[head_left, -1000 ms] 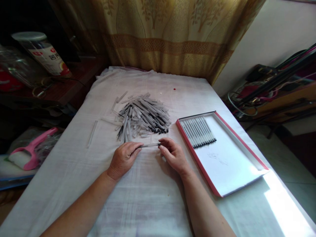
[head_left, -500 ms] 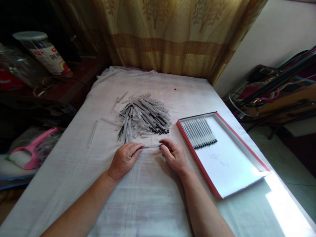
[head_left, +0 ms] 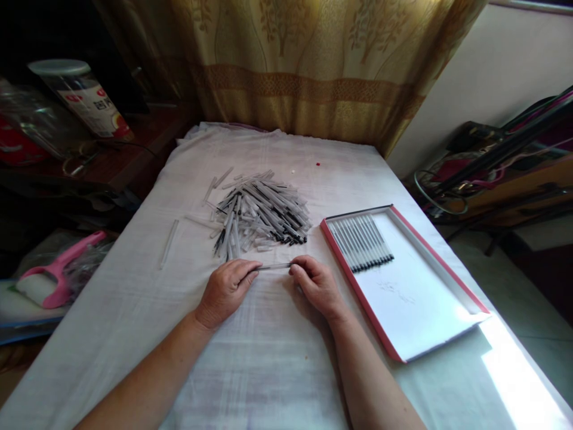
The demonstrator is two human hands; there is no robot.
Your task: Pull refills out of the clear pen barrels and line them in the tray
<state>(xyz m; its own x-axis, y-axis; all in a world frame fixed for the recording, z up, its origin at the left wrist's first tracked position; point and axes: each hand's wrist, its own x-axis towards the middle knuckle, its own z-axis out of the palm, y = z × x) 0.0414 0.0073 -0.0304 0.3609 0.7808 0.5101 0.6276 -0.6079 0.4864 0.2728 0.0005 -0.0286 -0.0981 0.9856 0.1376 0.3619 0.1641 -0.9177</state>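
Note:
A slim clear pen (head_left: 274, 266) is stretched level between my two hands, just in front of the pile. My left hand (head_left: 227, 289) pinches its left end; my right hand (head_left: 317, 283) grips the right end, where a dark tip partly shows. Beyond them lies a loose heap of pen parts (head_left: 264, 209), clear barrels, caps and black pieces mixed together. To the right, a shallow red-edged box lid (head_left: 371, 313) holds a neat row of pens (head_left: 362, 242), their black ends toward me. One clear barrel (head_left: 169, 243) lies alone left of the heap.
White cloth (head_left: 250, 382) covers the table. A red bit (head_left: 318, 164) lies near its far side, before a gold curtain (head_left: 308, 77). At left are a dark cabinet with a labelled canister (head_left: 89, 101) and a pink-handled roller (head_left: 58, 280). A cluttered rack (head_left: 487, 155) stands at right.
My right fingers have closed in more snugly on the pen's right end. My left hand and the pen stay in nearly the same place.

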